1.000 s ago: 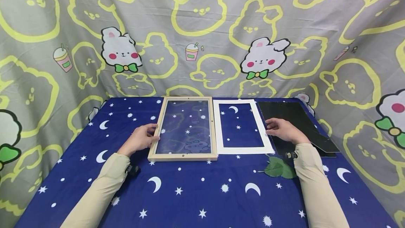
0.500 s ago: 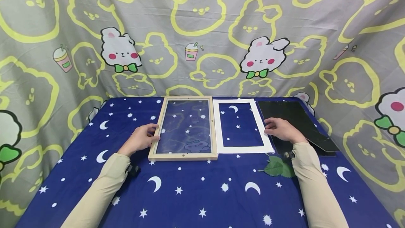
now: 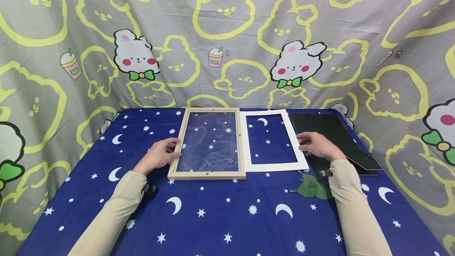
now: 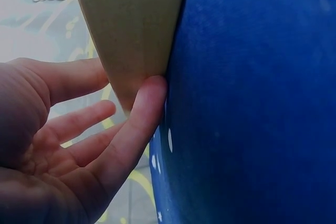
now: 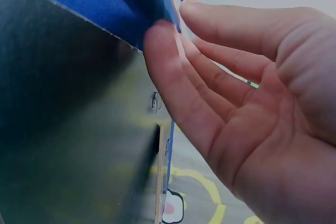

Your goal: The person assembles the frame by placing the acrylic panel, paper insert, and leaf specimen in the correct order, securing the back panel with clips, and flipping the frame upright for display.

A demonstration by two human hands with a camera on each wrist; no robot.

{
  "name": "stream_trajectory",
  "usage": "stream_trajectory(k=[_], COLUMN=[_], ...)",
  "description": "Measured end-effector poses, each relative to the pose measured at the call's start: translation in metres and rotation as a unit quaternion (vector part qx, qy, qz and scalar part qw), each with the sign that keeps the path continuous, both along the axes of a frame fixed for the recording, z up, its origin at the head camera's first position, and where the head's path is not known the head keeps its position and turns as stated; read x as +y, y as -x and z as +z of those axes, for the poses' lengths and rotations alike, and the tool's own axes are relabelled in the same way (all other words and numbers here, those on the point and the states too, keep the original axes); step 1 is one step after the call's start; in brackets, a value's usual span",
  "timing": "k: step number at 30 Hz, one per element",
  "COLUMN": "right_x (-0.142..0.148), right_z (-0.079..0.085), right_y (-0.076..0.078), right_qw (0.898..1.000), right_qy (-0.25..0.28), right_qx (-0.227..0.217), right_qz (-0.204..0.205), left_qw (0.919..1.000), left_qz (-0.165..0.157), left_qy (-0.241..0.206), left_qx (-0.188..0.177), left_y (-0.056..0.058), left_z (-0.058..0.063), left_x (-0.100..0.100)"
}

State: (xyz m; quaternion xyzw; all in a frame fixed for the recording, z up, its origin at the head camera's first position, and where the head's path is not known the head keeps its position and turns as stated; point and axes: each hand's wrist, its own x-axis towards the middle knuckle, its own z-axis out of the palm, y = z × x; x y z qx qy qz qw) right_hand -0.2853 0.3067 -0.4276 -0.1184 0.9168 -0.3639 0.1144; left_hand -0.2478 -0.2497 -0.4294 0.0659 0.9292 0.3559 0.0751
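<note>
A light wooden picture frame (image 3: 242, 145) with a clear pane lies at the back of the table. My left hand (image 3: 160, 154) touches its left side; in the left wrist view a fingertip (image 4: 152, 90) presses on the wooden side. Beside the frame, to its right, is a white picture mat (image 3: 273, 166) with a rectangular opening. My right hand (image 3: 318, 146) pinches the mat's right edge, which stands slightly raised. In the right wrist view the thumb and forefinger meet at that thin pale edge, over the black board (image 5: 79, 129).
Black boards (image 3: 320, 123) lie at the back right, partly under my right hand. Green leaves (image 3: 311, 188) lie in front of them, near my right wrist. A blue star-patterned cloth (image 3: 227, 212) covers the table, and a grey cartoon curtain (image 3: 241, 23) hangs behind.
The wooden frame has shifted slightly to the right with my left hand. The mat's right edge has risen a little at my right hand.
</note>
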Motion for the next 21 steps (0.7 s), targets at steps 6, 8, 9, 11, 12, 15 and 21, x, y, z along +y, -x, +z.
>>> stream_trajectory(k=[6,8,9,11,12,15,21], right_x=[0.000,0.000,0.000,0.001,0.001,0.001,0.007], right_z=[0.002,0.003,0.003,0.004,0.004,0.007,0.016], right_y=[-0.002,-0.002,-0.002,-0.002,-0.003,-0.004,-0.006], right_qw=[1.000,1.000,1.000,0.999,0.999,0.999,0.997], right_qy=[0.017,0.022,0.026,0.031,0.034,0.044,0.080], right_qx=[-0.007,-0.007,-0.008,-0.011,-0.013,-0.015,-0.006], right_qz=[-0.003,-0.005,-0.004,-0.006,-0.007,-0.009,-0.018], left_qw=[1.0000,1.0000,1.0000,0.9999,0.9999,0.9996,0.9995], left_qz=[-0.004,-0.005,-0.006,-0.007,-0.007,-0.013,-0.027], left_qy=[0.003,0.005,0.006,0.009,0.013,0.023,0.017], left_qx=[0.004,0.004,0.004,0.002,0.002,0.004,0.006], left_y=[0.000,0.000,0.001,0.001,0.001,0.002,0.002], left_z=[0.000,0.000,-0.001,-0.001,-0.001,-0.002,-0.003], left_x=[0.000,0.000,0.000,-0.001,-0.001,-0.002,-0.002])
